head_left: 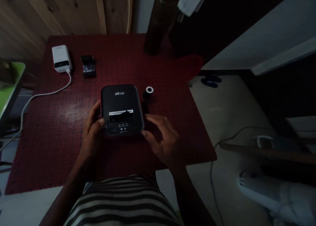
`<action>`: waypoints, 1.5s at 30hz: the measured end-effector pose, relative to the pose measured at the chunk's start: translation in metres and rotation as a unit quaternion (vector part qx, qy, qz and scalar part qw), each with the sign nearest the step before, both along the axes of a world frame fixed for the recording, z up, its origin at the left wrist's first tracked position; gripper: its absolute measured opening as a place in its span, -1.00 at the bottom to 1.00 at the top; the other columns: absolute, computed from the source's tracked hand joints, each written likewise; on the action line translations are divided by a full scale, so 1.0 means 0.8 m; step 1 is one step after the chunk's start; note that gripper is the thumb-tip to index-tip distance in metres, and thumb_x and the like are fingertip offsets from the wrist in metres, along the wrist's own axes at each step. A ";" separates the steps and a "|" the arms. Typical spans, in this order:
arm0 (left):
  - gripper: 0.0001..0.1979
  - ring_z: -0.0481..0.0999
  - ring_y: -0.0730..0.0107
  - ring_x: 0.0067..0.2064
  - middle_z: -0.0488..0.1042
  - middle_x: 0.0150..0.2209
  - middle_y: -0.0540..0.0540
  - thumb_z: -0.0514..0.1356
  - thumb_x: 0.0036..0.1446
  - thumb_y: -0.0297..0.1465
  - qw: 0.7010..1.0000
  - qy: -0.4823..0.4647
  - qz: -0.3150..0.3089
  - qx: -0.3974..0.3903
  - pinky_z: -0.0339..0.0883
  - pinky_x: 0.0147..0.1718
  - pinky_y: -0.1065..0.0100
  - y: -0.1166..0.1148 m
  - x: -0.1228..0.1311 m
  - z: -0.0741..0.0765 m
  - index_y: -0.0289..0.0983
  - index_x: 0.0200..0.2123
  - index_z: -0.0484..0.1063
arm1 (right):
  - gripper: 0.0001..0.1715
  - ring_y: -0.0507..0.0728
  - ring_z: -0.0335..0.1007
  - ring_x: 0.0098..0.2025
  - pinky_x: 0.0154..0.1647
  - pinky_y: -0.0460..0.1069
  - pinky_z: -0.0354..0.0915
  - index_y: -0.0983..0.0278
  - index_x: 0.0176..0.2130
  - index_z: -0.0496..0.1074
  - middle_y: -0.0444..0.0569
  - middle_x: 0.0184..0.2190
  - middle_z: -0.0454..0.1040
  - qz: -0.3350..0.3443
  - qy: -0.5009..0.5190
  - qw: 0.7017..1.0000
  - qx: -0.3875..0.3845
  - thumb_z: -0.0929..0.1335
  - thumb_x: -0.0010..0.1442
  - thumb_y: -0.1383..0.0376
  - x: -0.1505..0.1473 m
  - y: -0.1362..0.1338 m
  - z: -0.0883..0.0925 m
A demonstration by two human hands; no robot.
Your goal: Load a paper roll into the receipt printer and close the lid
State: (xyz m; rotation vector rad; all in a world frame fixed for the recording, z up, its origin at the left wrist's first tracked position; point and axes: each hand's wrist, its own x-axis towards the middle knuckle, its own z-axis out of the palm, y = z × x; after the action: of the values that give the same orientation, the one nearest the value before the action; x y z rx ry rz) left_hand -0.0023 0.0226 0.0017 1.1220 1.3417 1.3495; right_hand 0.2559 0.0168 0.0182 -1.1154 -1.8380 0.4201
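One of our hands, the left hand point(92, 128), pinches the left edge of a black box point(120, 102), thumb on top, at the middle of our red table point(54, 147). Our right hand point(164, 137) is spread beside the right edge; we cannot tell whether its fingertips touch. Past the box's upper right lies a small roll point(147, 91); farther away, a white block point(60, 56) with a cable point(50, 94) lies left, and a tall bottle point(158, 21) stands at the back.
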 end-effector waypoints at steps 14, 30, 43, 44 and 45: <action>-0.44 0.64 -0.19 0.37 0.70 0.28 -0.14 0.44 0.14 -0.28 0.998 -0.015 0.017 -0.065 0.59 0.33 -0.02 -0.006 -0.009 0.032 -0.04 0.24 0.72 | -0.41 0.31 0.74 0.19 0.24 0.26 0.67 0.21 0.39 0.49 0.17 0.17 0.75 0.072 0.002 0.993 -0.095 0.56 0.50 0.15 0.007 -0.003 -0.022; -0.40 0.50 -0.17 0.51 0.64 0.37 -0.17 0.43 0.19 -0.30 0.997 -0.029 -0.014 -0.070 0.48 0.43 -0.08 0.000 -0.013 0.033 -0.05 0.32 0.65 | -0.26 0.34 0.77 0.20 0.23 0.22 0.68 0.17 0.42 0.54 0.16 0.20 0.76 0.015 0.043 0.995 -0.089 0.65 0.37 0.16 -0.018 -0.004 -0.044; -0.37 0.40 -0.11 0.59 0.45 0.56 -0.07 0.36 0.38 -0.25 0.996 -0.057 -0.029 -0.057 0.42 0.48 -0.05 -0.016 -0.005 0.024 0.06 0.49 0.52 | -0.69 0.23 0.75 0.06 0.19 0.20 0.61 0.13 0.08 0.70 -0.02 0.03 0.81 0.056 -0.101 0.993 0.020 0.39 0.59 0.45 -0.021 0.067 0.067; -0.36 0.38 -0.11 0.60 0.44 0.56 -0.07 0.36 0.40 -0.23 0.996 -0.056 -0.038 -0.055 0.39 0.51 -0.06 -0.016 -0.007 0.023 0.07 0.50 0.50 | -0.67 0.23 0.73 0.05 0.17 0.18 0.60 0.15 0.03 0.69 -0.02 0.01 0.81 0.081 -0.148 0.985 0.017 0.38 0.57 0.49 -0.034 0.080 0.071; -0.36 0.37 -0.11 0.61 0.44 0.57 -0.07 0.36 0.42 -0.20 0.996 -0.054 -0.047 -0.052 0.38 0.52 -0.07 -0.017 -0.009 0.021 0.08 0.52 0.48 | -0.67 0.23 0.71 0.03 0.14 0.16 0.58 0.17 -0.01 0.69 -0.01 -0.02 0.80 0.103 -0.197 0.975 0.007 0.38 0.56 0.52 -0.047 0.093 0.072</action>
State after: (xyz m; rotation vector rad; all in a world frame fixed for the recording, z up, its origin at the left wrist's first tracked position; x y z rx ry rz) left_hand -0.0092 0.0093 0.0189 1.0150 1.2503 1.2394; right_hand 0.2184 0.0909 0.0758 -1.0570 -2.3141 0.3170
